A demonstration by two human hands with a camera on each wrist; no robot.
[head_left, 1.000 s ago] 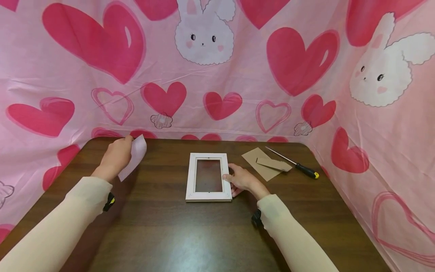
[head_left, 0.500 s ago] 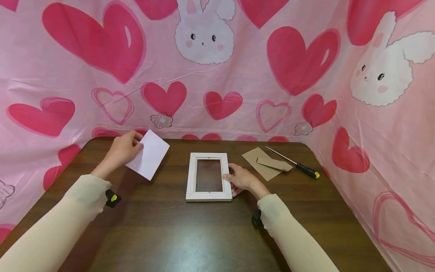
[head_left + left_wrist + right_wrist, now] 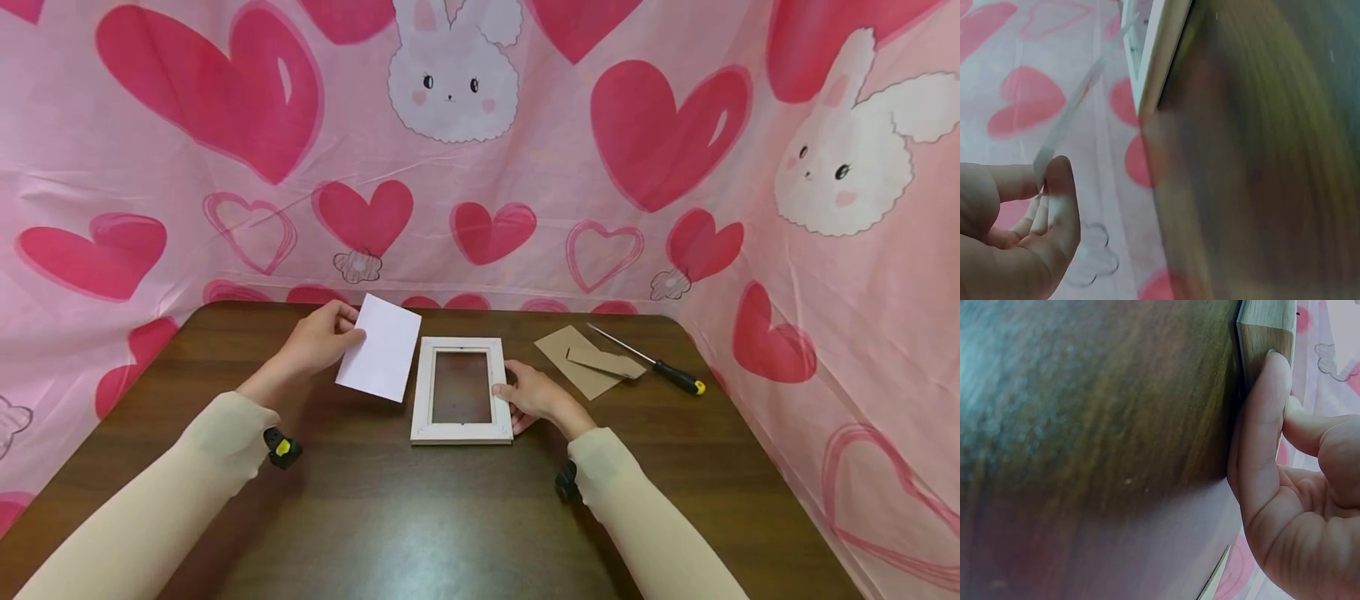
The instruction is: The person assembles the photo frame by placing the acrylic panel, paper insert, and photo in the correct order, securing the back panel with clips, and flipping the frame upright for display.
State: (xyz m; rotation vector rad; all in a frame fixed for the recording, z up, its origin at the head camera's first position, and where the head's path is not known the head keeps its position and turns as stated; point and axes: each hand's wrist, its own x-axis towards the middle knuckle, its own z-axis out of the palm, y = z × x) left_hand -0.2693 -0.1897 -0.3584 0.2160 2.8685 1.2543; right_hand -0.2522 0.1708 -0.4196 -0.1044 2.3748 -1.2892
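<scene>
A white rectangular sheet of paper [image 3: 381,348] is pinched at its left edge by my left hand [image 3: 318,340], raised over the table just left of the frame. In the left wrist view the sheet [image 3: 1079,100] appears nearly edge-on between thumb and fingers. The white picture frame [image 3: 461,432] lies flat on the table, its opening showing a dull, see-through pane. My right hand [image 3: 536,396] grips the frame's right side, thumb on top. The right wrist view shows a finger of that hand [image 3: 1291,487] along the frame's bare wooden side [image 3: 1266,347].
To the right lies a brown backing board [image 3: 573,367] with a stand strip [image 3: 603,362] on it. Beside it rests a screwdriver [image 3: 675,377] with a black and yellow handle. A pink heart-print cloth [image 3: 555,250] hangs behind the dark wooden table [image 3: 420,517].
My left hand has brought the paper rightward from the table's far left, turning its white face toward the head camera. The right hand and the picture frame have stayed in place.
</scene>
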